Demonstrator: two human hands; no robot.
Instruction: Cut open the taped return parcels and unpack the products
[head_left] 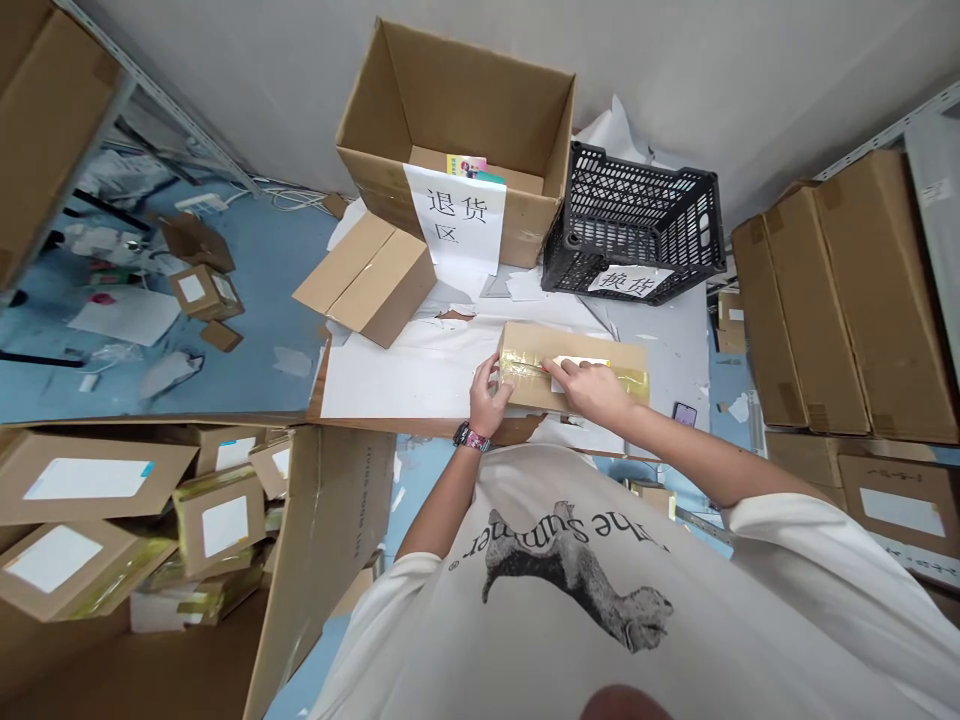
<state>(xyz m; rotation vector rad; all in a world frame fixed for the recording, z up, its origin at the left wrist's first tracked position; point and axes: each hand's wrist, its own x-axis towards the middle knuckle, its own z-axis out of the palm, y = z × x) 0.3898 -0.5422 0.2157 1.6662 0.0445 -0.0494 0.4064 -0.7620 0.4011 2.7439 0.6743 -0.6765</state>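
Note:
A brown carton (630,362) with yellowish clear tape and a white label lies on the white-covered table (397,385), close to my body. My left hand (489,398) holds the carton's left end, its fingers bent round the edge. On the carton's top rests my right hand (589,388), closed round a small tool with a red tip, mostly hidden by the fingers. The tip touches the taped top near the label.
Behind stands a large open carton (375,180) with a paper sign; right of it is a black crate (637,215). A closed carton (367,275) sits at left. A big box of parcels (330,530) stands lower left, stacked cartons (840,300) at right, a phone (684,414) near the right edge.

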